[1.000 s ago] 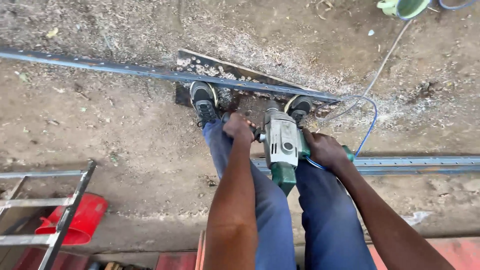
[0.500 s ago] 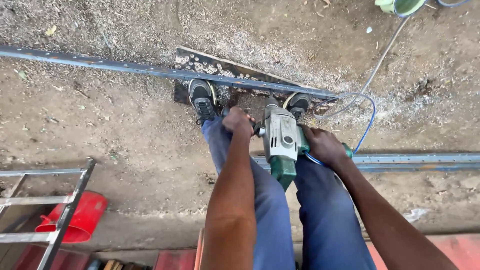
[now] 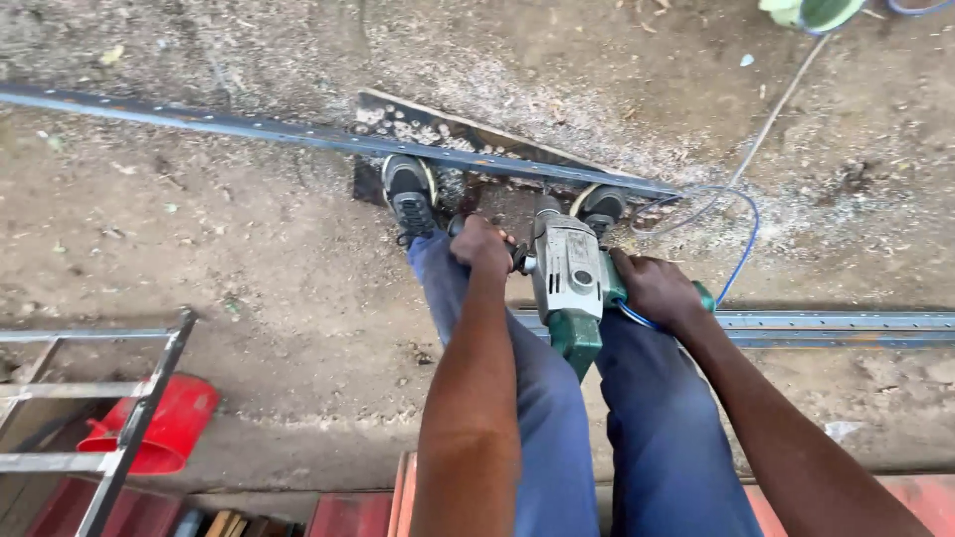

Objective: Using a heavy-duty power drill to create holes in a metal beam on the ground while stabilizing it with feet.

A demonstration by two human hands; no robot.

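Note:
A grey and green power drill (image 3: 569, 283) points down between my feet. My left hand (image 3: 482, 244) grips its side handle, and my right hand (image 3: 657, 288) is closed around the green rear grip. The drill's tip is hidden behind its body, near a long blue-grey steel bar (image 3: 249, 126) that lies across a dark board (image 3: 468, 134). Both my shoes (image 3: 410, 194) stand by that bar, and my legs in blue trousers (image 3: 557, 438) fill the lower middle.
A blue cable (image 3: 741, 249) loops away to the right of the drill. A second perforated steel bar (image 3: 846, 326) lies on the dirt at right. A metal frame (image 3: 119, 418) and a red bucket (image 3: 164, 428) sit at lower left. Sawdust and shavings cover the ground.
The view has shifted slightly; my hands and the drill keep their grip and position over the bar.

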